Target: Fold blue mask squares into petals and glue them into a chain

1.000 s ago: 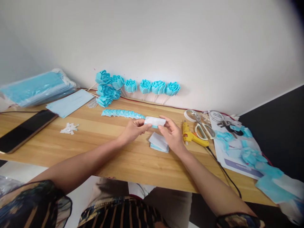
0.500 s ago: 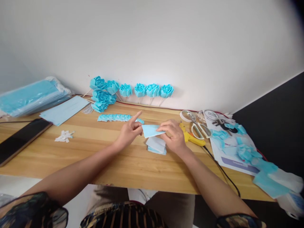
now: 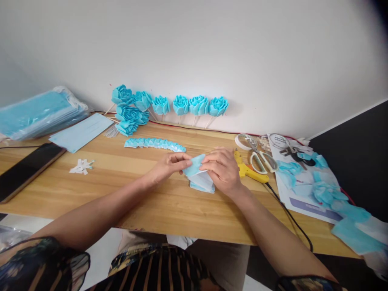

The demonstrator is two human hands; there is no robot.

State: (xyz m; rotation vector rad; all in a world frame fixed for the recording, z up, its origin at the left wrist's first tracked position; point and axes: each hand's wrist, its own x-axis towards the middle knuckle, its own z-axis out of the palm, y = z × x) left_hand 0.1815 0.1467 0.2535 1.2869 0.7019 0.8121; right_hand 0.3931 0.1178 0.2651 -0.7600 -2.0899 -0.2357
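A light blue fabric piece [image 3: 194, 164], seemingly cut from a face mask, is pinched between my two hands. My left hand [image 3: 165, 167] grips its left edge between thumb and fingers. My right hand [image 3: 222, 167] holds its right side, with the fingers curled over it. Just below lies a small stack of white and blue fabric pieces [image 3: 203, 184], partly hidden by the held piece. Behind my left hand stretches a row of folded blue petals [image 3: 155, 144]. Along the wall stand several blue fabric roses [image 3: 181, 105] on thin sticks.
Right of my right hand lie a yellow glue gun [image 3: 251, 173], scissors [image 3: 263, 161] and a tape roll [image 3: 246, 141]. Blue scraps [image 3: 327, 192] cover a paper sheet. On the left are a phone [image 3: 28, 169], white strips [image 3: 81, 166], flat masks [image 3: 81, 132] and a mask pack [image 3: 42, 115].
My left hand has brought its extended index finger down and now pinches the fabric piece. The piece's left part has turned upward at a corner. The view has shifted slightly.
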